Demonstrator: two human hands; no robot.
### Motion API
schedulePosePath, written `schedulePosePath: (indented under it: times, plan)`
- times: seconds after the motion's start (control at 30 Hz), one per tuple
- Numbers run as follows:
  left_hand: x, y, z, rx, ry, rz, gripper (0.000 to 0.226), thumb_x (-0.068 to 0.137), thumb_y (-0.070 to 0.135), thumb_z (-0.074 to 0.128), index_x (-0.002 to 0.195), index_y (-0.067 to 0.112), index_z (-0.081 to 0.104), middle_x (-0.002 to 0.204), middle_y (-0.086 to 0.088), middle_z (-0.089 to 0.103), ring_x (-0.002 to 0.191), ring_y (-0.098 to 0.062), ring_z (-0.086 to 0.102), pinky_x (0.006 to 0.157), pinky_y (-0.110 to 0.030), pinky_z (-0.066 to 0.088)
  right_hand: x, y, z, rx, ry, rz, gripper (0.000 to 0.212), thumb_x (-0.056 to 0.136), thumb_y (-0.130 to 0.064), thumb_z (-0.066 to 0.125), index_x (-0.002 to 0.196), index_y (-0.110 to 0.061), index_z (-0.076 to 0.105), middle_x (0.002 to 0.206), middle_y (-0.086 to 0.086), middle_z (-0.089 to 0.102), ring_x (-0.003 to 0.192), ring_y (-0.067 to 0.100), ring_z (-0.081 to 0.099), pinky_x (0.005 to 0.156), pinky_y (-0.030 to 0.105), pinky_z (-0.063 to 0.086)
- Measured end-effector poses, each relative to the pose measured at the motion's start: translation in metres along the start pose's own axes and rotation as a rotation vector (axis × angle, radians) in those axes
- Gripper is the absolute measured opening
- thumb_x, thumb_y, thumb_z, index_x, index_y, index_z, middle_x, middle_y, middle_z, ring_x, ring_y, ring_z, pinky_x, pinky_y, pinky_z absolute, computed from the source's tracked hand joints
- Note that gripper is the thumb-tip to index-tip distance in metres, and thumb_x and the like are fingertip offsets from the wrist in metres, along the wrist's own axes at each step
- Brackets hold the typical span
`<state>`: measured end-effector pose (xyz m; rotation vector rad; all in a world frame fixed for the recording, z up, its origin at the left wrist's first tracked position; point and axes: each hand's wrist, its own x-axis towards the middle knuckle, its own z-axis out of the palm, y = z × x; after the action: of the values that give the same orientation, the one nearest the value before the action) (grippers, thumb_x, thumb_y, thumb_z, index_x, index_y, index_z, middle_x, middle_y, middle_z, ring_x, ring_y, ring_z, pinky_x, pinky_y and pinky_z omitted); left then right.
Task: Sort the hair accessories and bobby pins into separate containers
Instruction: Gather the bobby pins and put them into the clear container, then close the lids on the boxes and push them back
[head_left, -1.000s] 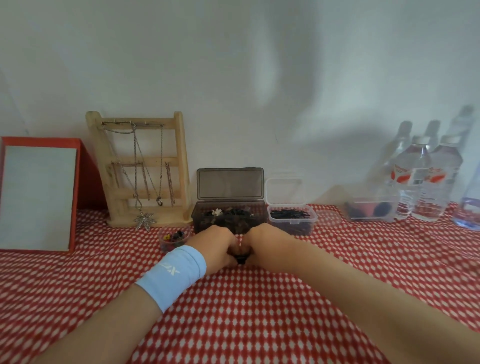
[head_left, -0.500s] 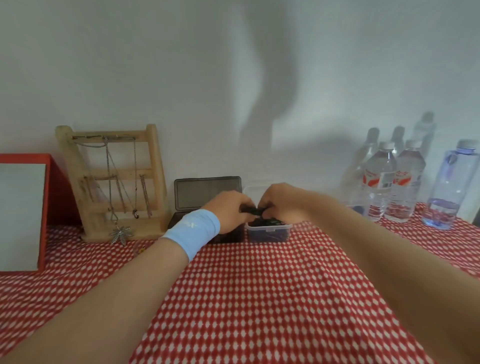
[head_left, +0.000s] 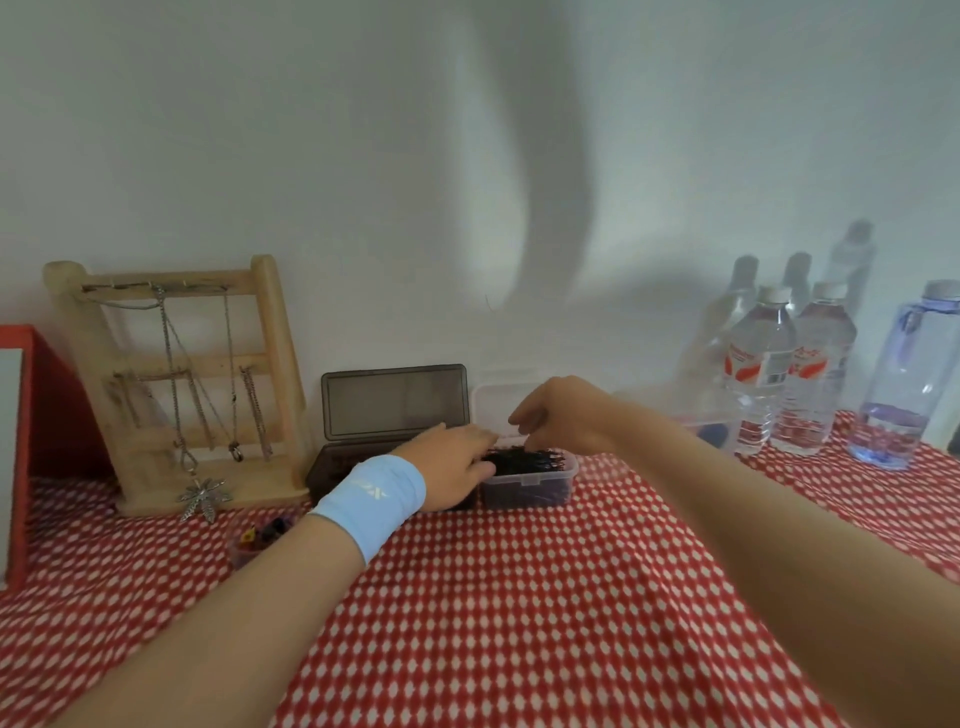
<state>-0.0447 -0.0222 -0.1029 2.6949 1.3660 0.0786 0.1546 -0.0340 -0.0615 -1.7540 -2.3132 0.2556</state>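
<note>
A small clear box (head_left: 527, 491) full of black bobby pins (head_left: 524, 460) stands at the back of the table, its lid up against the wall. Left of it is a smoky dark box (head_left: 332, 470) with its lid (head_left: 395, 400) raised; my left hand hides most of its contents. My left hand (head_left: 452, 467), wearing a light blue wristband, rests at the clear box's left edge, fingers spread. My right hand (head_left: 563, 415) hovers over the pins with fingertips pointing down into them; nothing clearly shows between the fingers.
A wooden jewellery stand (head_left: 176, 384) with chains and a leaf pendant stands at the left, a red-framed board (head_left: 21, 447) beyond it. A tiny tub of coloured bits (head_left: 257, 540) lies by my left forearm. Water bottles (head_left: 789, 364) and another clear container (head_left: 711, 428) line the right back.
Both hands went from the cloth in front of the boxes up to the clear pin box. They were pressed together around something dark; now they are apart, fingers loosened over the pins.
</note>
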Motion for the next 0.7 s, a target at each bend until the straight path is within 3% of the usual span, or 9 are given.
schedulePosePath:
  times: [0.1,0.2,0.27,0.4,0.53,0.63,0.7]
  plan:
    - [-0.001,-0.001,0.006,0.099,-0.054,0.024,0.056,0.106,0.041,0.024,0.156,0.017,0.017,0.163,0.000,0.019,0.151,-0.014,0.011,0.123,-0.041,0.000,-0.006,0.011,-0.001,0.043,0.082,0.040,0.028,0.096,-0.015,0.065,0.123,-0.020,0.072,0.120,-0.003,0.073,0.106,0.009,0.066,0.102,0.026,0.048]
    - [0.002,0.007,0.009,0.205,-0.082,0.034,0.059,0.105,0.044,0.020,0.157,0.018,0.009,0.165,0.002,0.010,0.151,-0.011,0.000,0.122,-0.043,-0.008,-0.010,0.013,0.004,-0.087,-0.025,0.067,0.029,0.099,-0.014,0.057,0.119,-0.026,0.075,0.119,-0.005,0.073,0.110,0.015,0.066,0.105,0.031,0.048]
    - [0.004,0.013,0.009,0.155,-0.079,0.033,0.059,0.105,0.044,0.021,0.157,0.020,0.007,0.165,-0.001,0.012,0.151,-0.013,0.006,0.122,-0.041,-0.006,-0.013,0.013,0.007,-0.136,-0.055,0.076,0.034,0.101,-0.012,0.053,0.122,-0.029,0.074,0.122,-0.006,0.071,0.112,0.015,0.064,0.106,0.032,0.047]
    - [0.008,0.021,0.011,0.044,0.039,0.032,0.063,0.103,0.047,0.027,0.157,0.022,0.005,0.165,0.000,0.010,0.151,-0.015,0.012,0.124,-0.040,0.002,-0.019,0.023,0.014,-0.045,0.057,0.077,0.037,0.101,-0.009,0.050,0.127,-0.027,0.070,0.129,-0.007,0.069,0.115,0.011,0.063,0.099,0.023,0.044]
    - [0.009,0.026,0.018,0.119,-0.062,0.025,0.072,0.100,0.059,0.026,0.157,0.020,0.007,0.165,0.001,0.011,0.151,-0.016,0.010,0.123,-0.044,0.004,-0.020,0.026,0.019,0.038,0.150,0.080,0.040,0.100,-0.006,0.048,0.130,-0.024,0.067,0.139,-0.001,0.060,0.123,0.016,0.058,0.104,0.027,0.043]
    - [0.013,0.025,0.006,-0.022,-0.009,0.032,0.061,0.100,0.056,0.031,0.151,0.024,0.029,0.154,0.000,0.039,0.142,-0.024,0.036,0.119,-0.044,0.023,-0.014,0.025,0.011,0.106,0.293,0.110,0.044,0.099,-0.002,0.044,0.135,-0.020,0.061,0.142,0.005,0.052,0.127,0.021,0.053,0.103,0.027,0.042]
    - [0.016,0.022,-0.005,-0.115,0.105,0.013,0.054,0.102,0.049,0.034,0.149,0.024,0.035,0.150,-0.002,0.045,0.136,-0.026,0.043,0.114,-0.041,0.032,-0.008,0.024,0.006,0.179,0.284,0.191,0.051,0.097,0.002,0.043,0.143,-0.018,0.051,0.148,0.008,0.044,0.122,0.023,0.054,0.087,0.019,0.045]
